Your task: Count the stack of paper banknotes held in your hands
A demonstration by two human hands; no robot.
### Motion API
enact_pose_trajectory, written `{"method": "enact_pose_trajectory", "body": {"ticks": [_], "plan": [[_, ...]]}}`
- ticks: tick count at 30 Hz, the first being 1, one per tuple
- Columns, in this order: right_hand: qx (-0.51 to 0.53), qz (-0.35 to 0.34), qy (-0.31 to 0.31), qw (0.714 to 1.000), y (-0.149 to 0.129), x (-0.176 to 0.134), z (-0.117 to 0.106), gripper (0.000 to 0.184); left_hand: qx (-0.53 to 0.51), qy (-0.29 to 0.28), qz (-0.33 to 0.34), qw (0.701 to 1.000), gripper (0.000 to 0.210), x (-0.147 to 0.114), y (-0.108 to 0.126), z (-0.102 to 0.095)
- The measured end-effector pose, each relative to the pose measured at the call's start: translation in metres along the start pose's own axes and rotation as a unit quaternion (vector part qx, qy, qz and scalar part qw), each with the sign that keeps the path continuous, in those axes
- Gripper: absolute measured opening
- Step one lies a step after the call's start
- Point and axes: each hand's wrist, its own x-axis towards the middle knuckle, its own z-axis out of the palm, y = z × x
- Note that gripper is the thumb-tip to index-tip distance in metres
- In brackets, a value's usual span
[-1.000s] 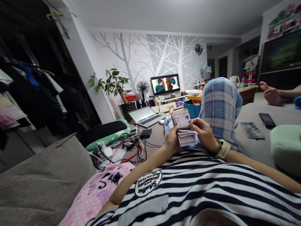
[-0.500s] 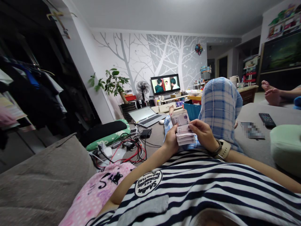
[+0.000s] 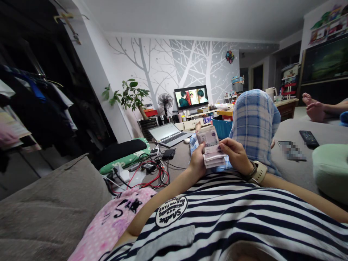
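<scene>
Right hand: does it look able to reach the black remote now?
Probably not directly: the right hand pinches the banknotes, and the raised leg stands between it and the black remote.

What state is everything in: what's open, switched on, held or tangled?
Banknotes, stacked, some folded down, held
Left hand, gripping the banknotes
Right hand, pinching the banknotes
Laptop, open
Television, switched on
Cables, tangled
Electric fan, upright; spinning or not, can't tell
Wristwatch, worn
Remote control, lying flat
</scene>
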Motion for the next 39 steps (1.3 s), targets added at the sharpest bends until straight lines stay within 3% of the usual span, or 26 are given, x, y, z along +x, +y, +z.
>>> {"method": "enact_pose_trajectory", "body": {"ticks": [5, 12, 21, 28, 39], "plan": [[-0.021, 0.026, -0.008, 0.999, 0.003, 0.001, -0.001, 0.066, -0.014, 0.005, 0.011, 1.0, 0.036, 0.001, -0.004, 0.0], [-0.035, 0.065, 0.086, 0.994, 0.014, 0.006, -0.001, 0.065, 0.005, -0.006, 0.064, 0.998, 0.02, 0.002, -0.006, -0.006], [-0.062, 0.055, 0.093, 0.992, 0.016, 0.007, -0.004, 0.064, 0.057, -0.002, 0.073, 0.996, 0.014, -0.003, -0.007, -0.008], [-0.053, 0.039, 0.095, 0.993, 0.019, 0.006, -0.003, 0.062, 0.032, -0.011, 0.054, 0.998, 0.023, 0.0, -0.007, -0.007], [-0.038, 0.033, 0.107, 0.993, 0.017, 0.006, 0.0, 0.063, 0.011, -0.009, 0.038, 0.999, 0.019, -0.002, -0.005, 0.0]]}}
